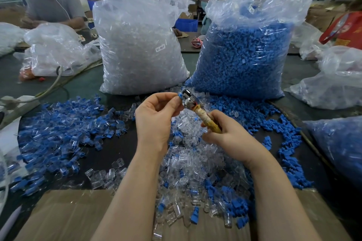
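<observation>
Where the hands meet: above the middle of the dark table (109,148), the left hand (154,117) pinches a small blue plastic plug (180,95) against the silver metal head of a tan tape-wrapped hand tool (197,107).
Right hand (229,135): fingers curled round the tool's wrapped handle.
Under the hands: loose clear plastic caps (194,162).
Far edge: clear plastic sack of clear caps (137,45); clear plastic sack of blue plugs (241,58).
</observation>
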The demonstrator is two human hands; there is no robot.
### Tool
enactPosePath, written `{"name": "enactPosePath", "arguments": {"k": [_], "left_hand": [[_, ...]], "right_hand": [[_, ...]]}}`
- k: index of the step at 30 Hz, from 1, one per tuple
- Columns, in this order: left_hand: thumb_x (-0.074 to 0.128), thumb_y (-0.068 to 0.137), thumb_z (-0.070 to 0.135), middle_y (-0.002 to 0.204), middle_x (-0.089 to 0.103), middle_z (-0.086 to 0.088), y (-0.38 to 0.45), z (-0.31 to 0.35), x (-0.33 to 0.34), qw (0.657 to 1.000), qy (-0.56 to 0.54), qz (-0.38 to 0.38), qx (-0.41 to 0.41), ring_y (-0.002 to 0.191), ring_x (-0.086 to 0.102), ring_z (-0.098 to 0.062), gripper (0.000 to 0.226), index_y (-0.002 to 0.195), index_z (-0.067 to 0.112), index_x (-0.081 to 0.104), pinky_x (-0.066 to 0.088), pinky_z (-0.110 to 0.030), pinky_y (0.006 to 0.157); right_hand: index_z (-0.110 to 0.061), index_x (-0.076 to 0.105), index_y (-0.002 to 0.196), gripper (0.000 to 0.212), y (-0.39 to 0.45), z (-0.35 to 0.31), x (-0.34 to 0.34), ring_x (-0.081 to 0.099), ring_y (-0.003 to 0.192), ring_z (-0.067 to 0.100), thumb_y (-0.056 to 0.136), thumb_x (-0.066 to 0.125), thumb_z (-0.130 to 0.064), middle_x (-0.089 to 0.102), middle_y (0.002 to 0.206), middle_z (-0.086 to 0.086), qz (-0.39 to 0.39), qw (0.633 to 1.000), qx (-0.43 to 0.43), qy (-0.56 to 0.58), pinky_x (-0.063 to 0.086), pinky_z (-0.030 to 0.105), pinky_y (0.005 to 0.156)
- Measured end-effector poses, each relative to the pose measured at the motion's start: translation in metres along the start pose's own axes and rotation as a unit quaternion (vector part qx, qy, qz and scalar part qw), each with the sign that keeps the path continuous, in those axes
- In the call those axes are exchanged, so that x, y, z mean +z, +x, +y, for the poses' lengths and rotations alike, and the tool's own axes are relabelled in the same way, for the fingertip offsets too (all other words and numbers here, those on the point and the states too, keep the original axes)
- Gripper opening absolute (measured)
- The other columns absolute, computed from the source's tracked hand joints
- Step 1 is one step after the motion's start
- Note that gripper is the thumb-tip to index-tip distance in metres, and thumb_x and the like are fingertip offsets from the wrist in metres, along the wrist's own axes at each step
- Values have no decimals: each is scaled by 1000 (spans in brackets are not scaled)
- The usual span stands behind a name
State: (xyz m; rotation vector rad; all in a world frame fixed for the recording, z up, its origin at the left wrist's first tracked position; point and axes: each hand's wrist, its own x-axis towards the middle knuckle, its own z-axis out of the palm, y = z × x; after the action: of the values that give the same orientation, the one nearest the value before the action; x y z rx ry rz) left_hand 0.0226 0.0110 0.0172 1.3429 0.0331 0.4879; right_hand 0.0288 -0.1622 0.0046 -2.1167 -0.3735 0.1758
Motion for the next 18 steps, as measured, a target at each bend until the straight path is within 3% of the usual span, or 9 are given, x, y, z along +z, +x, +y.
{"name": "enactPosePath", "arguments": {"k": [5,11,18], "left_hand": [[69,86,0,73,74,0,1,1,-2,1000,-5,-12,2,69,69,-11,12,83,12,71,55,-20,67],[69,86,1,73,74,0,2,1,-2,1000,-4,-18,4,70,69,-13,11,84,11,71,56,-21,68],[68,86,-1,73,74,1,3,2,-4,1000,-17,-9,3,70,69,-11,13,82,12,71,54,-19,66]], "right_hand": [[-22,47,92,21,0,-1,0,40,60,14,87,63,-9,44,74,-2,-4,1000,-13,-25,35,32,58],[-22,50,89,18,1,-1,1,38,52,8,82,58,-7,47,69,-2,20,998,-23,-62,35,30,54],[-22,48,74,19,1,-1,6,41,54,15,78,53,-4,48,62,-2,60,994,-36,-84,38,36,55]]}}
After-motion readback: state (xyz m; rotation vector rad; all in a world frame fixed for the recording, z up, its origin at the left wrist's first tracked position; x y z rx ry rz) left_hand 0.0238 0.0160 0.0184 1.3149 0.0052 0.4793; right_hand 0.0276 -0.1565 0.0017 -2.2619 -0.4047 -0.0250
